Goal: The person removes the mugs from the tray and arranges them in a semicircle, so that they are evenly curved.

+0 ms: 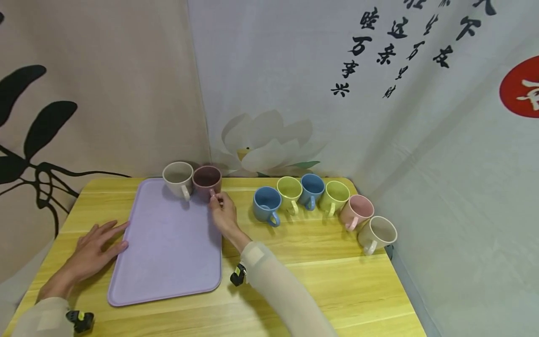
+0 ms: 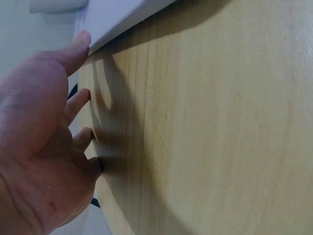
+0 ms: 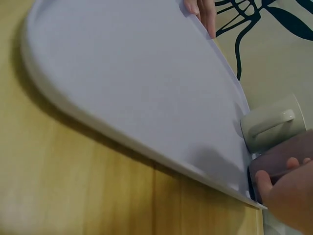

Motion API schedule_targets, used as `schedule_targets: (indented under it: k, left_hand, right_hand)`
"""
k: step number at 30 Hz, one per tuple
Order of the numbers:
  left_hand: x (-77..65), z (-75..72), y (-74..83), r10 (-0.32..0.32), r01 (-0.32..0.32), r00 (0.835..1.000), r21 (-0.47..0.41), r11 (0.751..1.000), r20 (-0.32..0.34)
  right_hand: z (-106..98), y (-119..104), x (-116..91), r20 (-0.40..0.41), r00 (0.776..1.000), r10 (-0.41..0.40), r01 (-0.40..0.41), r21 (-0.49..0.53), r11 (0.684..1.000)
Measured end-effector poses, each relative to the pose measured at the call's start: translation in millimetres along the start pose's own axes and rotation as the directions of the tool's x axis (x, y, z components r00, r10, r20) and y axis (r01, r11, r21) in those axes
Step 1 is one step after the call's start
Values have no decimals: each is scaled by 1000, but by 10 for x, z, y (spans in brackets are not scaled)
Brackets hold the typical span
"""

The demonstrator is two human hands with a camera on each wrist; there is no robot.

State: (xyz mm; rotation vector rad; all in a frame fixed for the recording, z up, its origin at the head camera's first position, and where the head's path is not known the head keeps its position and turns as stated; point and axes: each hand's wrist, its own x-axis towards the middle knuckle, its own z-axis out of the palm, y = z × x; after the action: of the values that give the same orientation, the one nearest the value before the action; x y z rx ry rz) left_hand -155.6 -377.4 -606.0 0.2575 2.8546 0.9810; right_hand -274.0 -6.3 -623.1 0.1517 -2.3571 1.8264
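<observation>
A lilac tray (image 1: 172,248) lies on the wooden table. At its far right corner my right hand (image 1: 224,213) pinches the handle of a dark mauve mug (image 1: 207,180), which is upright. Close beside that mug, on the tray's far edge, stands a cream mug (image 1: 178,178) with its handle toward me. In the right wrist view the mauve mug (image 3: 279,159) is partly hidden behind the fingers. My left hand (image 1: 94,250) rests at the tray's left edge, fingers spread and fairly straight. The left wrist view shows the thumb (image 2: 78,49) touching the tray's rim (image 2: 122,22).
Right of the tray, several mugs form a curved row: a blue mug (image 1: 266,206), a green mug (image 1: 289,192), another blue mug (image 1: 312,189), another green mug (image 1: 334,196), a pink mug (image 1: 357,210) and a beige mug (image 1: 377,234) near the table's right edge. A printed cloth (image 1: 269,84) hangs behind.
</observation>
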Motion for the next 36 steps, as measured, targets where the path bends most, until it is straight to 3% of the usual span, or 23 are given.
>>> schedule_targets:
  k: [4, 6, 10, 19, 36]
  left_hand:
    - [17, -16, 13, -10, 10, 1000, -3, 1000, 16]
    - [23, -30, 23, -25, 25, 999, -2, 1000, 34]
    - [32, -52, 38, -44, 43, 998, 4, 999, 55]
    - [32, -54, 53, -39, 39, 998, 1, 999, 40]
    - [29, -40, 19, -40, 40, 998, 1, 999, 39]
  right_hand:
    - [-114, -201, -108, 11, 1000, 28, -28, 39, 999]
    - [-203, -432, -194, 31, 995, 92, -94, 70, 993]
    - [-261, -536, -253, 34, 993, 117, -120, 81, 989]
    - [-433, -557, -424, 69, 995, 69, -78, 136, 988]
    - [-855, -584, -692, 204, 978, 36, -97, 298, 950]
